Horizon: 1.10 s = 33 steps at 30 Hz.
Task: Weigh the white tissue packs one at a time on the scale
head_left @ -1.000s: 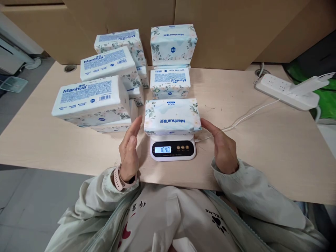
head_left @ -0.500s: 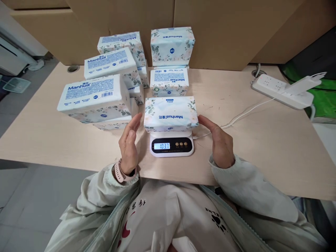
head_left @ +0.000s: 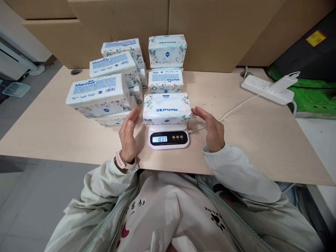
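Note:
A floral tissue pack (head_left: 167, 109) rests flat on a white digital kitchen scale (head_left: 169, 146), whose lit display reads 103.7. To the left of that pack is my left hand (head_left: 128, 134), fingers stretched out and holding nothing, with a pink watch strap on the wrist. On the other side, my right hand (head_left: 211, 127) is held open beside the pack's right end, a small gap apart from it. Behind my left hand a stack of tissue packs (head_left: 97, 92) stands in a slanted row.
More tissue packs (head_left: 166, 52) are stacked behind the scale against cardboard boxes (head_left: 204, 35). A thin white cable (head_left: 236, 106) runs from the scale to a power strip (head_left: 265, 89) at the right. The wooden table's (head_left: 249, 150) front edge lies close to my body.
The view has shifted slightly. My right hand has moved a little away from the pack's end. The pack stays on the scale, and the reading is unchanged.

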Tool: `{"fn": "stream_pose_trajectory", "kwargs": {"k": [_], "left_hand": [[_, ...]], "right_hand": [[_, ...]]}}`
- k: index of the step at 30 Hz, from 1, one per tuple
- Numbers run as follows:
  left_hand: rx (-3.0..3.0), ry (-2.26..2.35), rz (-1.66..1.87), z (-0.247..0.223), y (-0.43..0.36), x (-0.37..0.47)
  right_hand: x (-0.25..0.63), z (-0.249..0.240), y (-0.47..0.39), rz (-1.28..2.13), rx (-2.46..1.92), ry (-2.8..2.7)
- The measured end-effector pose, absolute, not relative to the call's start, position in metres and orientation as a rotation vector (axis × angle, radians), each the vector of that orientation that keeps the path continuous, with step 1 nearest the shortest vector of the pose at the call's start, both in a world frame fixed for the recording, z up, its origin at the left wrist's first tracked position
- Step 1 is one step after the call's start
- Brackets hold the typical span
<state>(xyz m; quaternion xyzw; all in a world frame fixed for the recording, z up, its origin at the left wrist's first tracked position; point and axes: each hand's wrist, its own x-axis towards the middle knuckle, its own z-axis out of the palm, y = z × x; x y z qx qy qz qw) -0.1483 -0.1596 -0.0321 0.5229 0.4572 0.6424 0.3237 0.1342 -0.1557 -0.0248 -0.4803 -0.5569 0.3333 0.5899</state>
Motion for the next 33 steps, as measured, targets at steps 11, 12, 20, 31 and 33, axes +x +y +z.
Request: {"fn": "stream_pose_trajectory", "kwargs": {"k": [11,12,20,31,33], "left_hand": [[1.322,1.173,1.704,-0.036,-0.157,-0.15],[1.321,1.172,1.704,-0.036,-0.157,-0.151],[1.364,1.148,1.745,-0.038,-0.154,-0.155],[1.472,1.181,1.777,-0.038,-0.153,-0.159],[1.53,1.16,1.791,-0.039,-0.153,-0.163]], "right_hand": [[0.133,-0.025,-0.16,0.775,-1.046,-1.347],[0.132,-0.026,-0.16,0.774,-1.036,-1.355],[0.125,-0.028,-0.16,0.842,-1.019,-1.366],[0.156,0.005,-0.168,0.51,-1.015,-1.294],[0.172,0.009,-0.172,0.451,-1.038,-1.412]]}}
